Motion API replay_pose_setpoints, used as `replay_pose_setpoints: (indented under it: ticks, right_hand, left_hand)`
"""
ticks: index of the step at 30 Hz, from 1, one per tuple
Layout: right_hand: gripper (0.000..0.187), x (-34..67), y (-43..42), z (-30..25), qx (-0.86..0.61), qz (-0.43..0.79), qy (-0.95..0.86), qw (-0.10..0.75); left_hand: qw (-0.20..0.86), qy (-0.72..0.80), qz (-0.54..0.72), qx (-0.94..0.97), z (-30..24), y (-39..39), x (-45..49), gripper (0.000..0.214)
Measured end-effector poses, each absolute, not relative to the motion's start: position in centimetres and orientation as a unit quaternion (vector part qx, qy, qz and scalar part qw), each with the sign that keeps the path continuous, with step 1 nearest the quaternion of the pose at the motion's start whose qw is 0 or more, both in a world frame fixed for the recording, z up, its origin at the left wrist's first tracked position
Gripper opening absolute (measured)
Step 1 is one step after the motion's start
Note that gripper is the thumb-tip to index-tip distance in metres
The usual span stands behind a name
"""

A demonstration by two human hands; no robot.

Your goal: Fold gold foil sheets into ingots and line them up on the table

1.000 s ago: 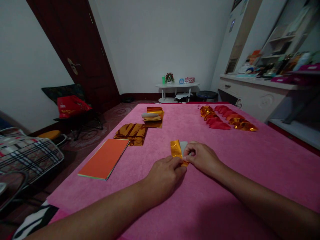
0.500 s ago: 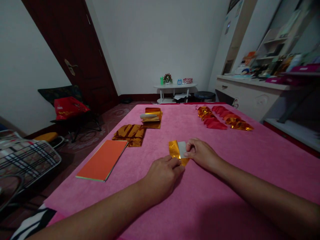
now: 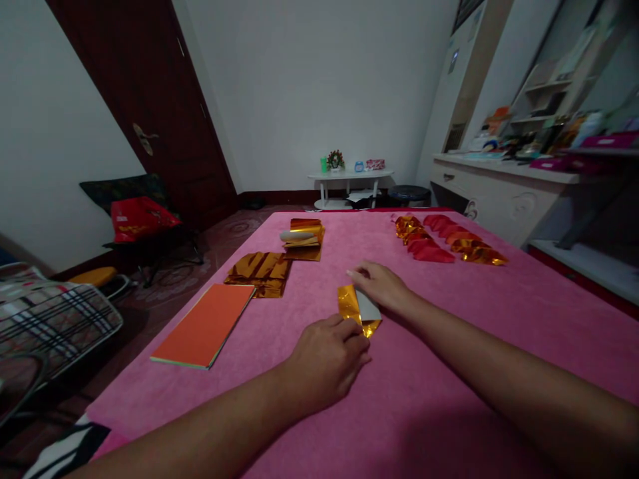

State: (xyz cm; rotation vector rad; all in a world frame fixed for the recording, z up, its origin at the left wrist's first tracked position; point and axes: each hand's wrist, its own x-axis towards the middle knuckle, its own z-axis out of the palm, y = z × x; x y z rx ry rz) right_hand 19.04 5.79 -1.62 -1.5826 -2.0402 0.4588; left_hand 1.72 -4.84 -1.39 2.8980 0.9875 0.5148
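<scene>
A small piece of gold foil paper (image 3: 348, 303) lies on the pink cloth with part folded over, showing its grey-white back (image 3: 368, 308). My left hand (image 3: 329, 356) rests at the near edge, its curled fingers holding the foil paper down and covering its lower left part. At the far right edge is my right hand (image 3: 383, 286), fingers close together against the folded part. Its fingertips reach left past the top of the paper, and its thumb is partly hidden.
Left on the cloth (image 3: 299, 432) lie orange paper sheets (image 3: 207, 326), a stack of gold foil (image 3: 262, 269) and another foil pile (image 3: 305, 249) with a grey roundish object (image 3: 296, 235). Rows of folded red and gold pieces (image 3: 430, 251) lie far right.
My right hand has moved away from me and left, from the flap's right side to the paper's top. More of the grey-white back shows lower down. My left hand has barely moved.
</scene>
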Motion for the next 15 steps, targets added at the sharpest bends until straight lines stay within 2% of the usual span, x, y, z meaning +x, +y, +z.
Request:
replay_pose_setpoints:
  ticks: [2,5,15]
  right_hand:
    - [0.033,17.7,6.5,-1.1,-0.578,0.178,-0.768,0.209]
    - [0.021,16.8,7.1,-0.7,-0.575,0.213,-0.773,0.163]
    - [0.001,21.0,6.4,-0.4,-0.549,0.314,-0.765,0.123]
  left_hand:
    - [0.030,0.317,0.166,0.933,-1.2,-4.9,1.7,0.024]
    - [0.030,0.312,0.154,0.937,-0.9,-4.6,1.6,0.025]
    - [0.054,0.273,0.148,0.949,0.3,-2.7,0.8,0.033]
